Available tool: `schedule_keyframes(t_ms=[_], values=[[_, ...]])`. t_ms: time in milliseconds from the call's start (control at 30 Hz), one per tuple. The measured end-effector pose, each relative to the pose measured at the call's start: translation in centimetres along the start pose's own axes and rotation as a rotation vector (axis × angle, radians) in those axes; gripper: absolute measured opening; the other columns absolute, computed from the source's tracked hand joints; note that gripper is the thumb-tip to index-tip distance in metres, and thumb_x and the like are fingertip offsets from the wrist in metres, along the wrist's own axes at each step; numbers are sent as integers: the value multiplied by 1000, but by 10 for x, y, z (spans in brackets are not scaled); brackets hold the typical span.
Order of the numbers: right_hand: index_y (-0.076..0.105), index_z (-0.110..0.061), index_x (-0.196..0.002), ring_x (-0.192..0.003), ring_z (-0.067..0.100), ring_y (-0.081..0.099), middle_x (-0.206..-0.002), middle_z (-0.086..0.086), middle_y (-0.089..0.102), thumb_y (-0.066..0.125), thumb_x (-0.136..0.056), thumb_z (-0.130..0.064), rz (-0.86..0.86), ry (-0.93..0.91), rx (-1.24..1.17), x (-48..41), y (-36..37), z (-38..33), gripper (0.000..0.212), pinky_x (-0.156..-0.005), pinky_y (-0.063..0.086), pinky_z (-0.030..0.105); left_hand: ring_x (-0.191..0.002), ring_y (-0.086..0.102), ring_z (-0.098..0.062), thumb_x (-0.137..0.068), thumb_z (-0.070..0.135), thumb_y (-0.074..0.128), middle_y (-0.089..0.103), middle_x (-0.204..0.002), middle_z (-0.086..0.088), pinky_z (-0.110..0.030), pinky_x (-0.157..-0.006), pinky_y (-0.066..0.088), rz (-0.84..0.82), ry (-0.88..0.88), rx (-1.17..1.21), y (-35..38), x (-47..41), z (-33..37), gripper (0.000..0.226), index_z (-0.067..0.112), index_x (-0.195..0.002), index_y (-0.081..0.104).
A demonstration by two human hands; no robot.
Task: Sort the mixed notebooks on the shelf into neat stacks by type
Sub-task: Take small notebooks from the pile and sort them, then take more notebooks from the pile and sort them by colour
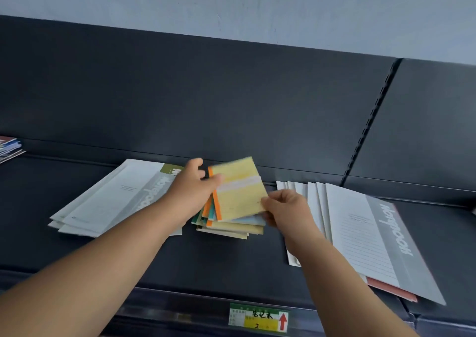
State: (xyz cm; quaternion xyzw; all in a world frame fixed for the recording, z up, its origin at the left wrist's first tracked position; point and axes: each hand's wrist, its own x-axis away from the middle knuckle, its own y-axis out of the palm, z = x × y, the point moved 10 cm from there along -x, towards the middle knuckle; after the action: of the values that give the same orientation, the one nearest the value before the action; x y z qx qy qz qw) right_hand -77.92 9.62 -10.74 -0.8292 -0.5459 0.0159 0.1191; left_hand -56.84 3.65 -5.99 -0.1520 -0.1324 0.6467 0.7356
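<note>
The small yellow paper notebook with an orange spine (239, 190) sits tilted above the mixed pile of small notebooks (231, 227) on the dark metal shelf (231, 259). It is probably light and floppy. The left hand (192, 190) pinches its spine edge and the right hand (286, 208) pinches its near corner (opposite edges should limit sagging).

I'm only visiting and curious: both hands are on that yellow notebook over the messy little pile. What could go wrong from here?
1. The small pile under the yellow notebook is crooked, with its edges stepped; a notebook laid askew might slide off.
2. The forearm behind the right hand crosses the fanned large notebooks, which reach near the front of the shelf; a nudge could push them over.
</note>
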Motion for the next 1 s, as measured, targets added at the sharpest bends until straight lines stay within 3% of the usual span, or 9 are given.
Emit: schedule_keyframes(t_ms=[67, 167, 300, 367, 467, 767, 1000], values=[[61, -10, -84, -64, 16, 52, -73, 0, 61, 63, -88, -20, 4, 2, 198, -2, 2, 4, 11, -65, 47, 35, -135, 39, -20, -94, 38, 57, 35, -153, -1, -35, -103, 36, -65, -48, -117, 8, 3, -17, 71, 22, -152, 20], [59, -14, -86, -68, 16, 53, -78, -3, 60, 62, -88, -28, 11, -51, 369, 2, 1, -4, 14, -66, 44, 32, -137, 36, -21, -94, 40, 55, 30, -155, 0, -33, -97, 37, -90, -59, -195, 13, 9, -27, 70, 23, -152, 20], [60, -19, -111, -101, 21, 56, -116, 1, 57, 59, -92, -34, 23, -192, 531, 7, 3, -23, 24, -82, 45, 31, -133, 41, -17, -97, 38, 51, 33, -154, 4, -28, -92, 35, -56, 20, -299, 11, 16, -19, 65, 23, -152, 20], [56, -20, -128, -119, 20, 49, -131, -1, 51, 56, -94, -34, 21, -284, 617, 12, 8, -33, 37, -96, 42, 33, -137, 36, -17, -97, 39, 50, 30, -155, 3, -31, -99, 35, -18, 50, -375, 7, 20, -16, 65, 23, -152, 20], [49, -20, -138, -132, 22, 38, -145, -1, 43, 55, -95, -35, 10, -422, 770, 22, 19, -50, 46, -108, 35, 38, -141, 31, -18, -95, 41, 52, 29, -156, 2, -36, -107, 32, 44, 82, -500, -4, 27, -16, 67, 23, -151, 21], [40, -22, -145, -145, 26, 22, -156, 3, 31, 53, -96, -37, -20, -601, 1048, 60, 85, -78, 53, -118, 19, 42, -145, 18, -18, -94, 42, 52, 20, -159, -1, -32, -115, 20, 148, 204, -740, -72, 57, -26, 69, 20, -151, 20], [37, -23, -147, -147, 27, 17, -158, 3, 28, 52, -96, -36, -92, -676, 1083, 104, 202, -105, 55, -119, 15, 44, -146, 13, -21, -93, 46, 53, 16, -160, -4, -37, -117, 17, 238, 163, -843, -200, 78, -71, 73, 20, -152, 19]])
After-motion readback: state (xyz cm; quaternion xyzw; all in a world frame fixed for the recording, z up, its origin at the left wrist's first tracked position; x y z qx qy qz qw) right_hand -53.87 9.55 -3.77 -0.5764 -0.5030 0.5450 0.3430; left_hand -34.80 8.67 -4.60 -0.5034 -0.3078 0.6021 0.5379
